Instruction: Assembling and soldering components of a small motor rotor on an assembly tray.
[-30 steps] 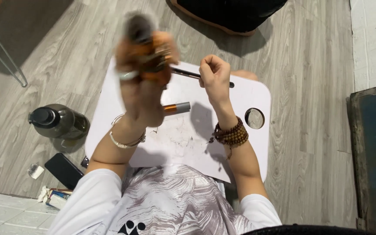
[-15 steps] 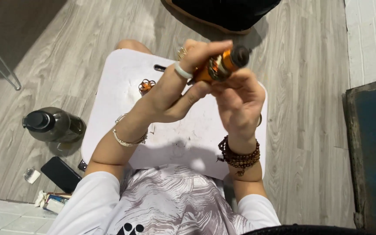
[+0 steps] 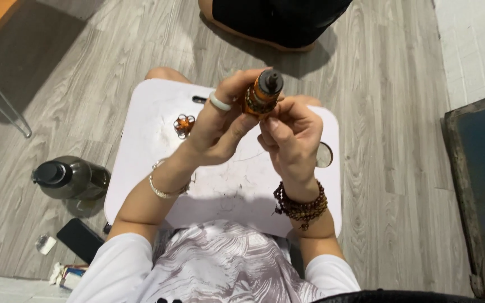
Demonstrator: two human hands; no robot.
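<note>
You hold a small orange bottle with a dark round cap up in the air, above the white lap table with rounded corners. Your left hand, the one with the pale ring, wraps its fingers tight around the bottle's side. Your right hand pinches it from below and the other side, fingers close together on it. The bottle looks small and light, hard and smooth, so it may slip. It might break if it falls. Holding it around the middle looks like the safest spot.

A small orange and clear trinket lies on the table, near your left hand. On the grey wood floor to your left stand a dark bottle with a black lid and a black phone.
</note>
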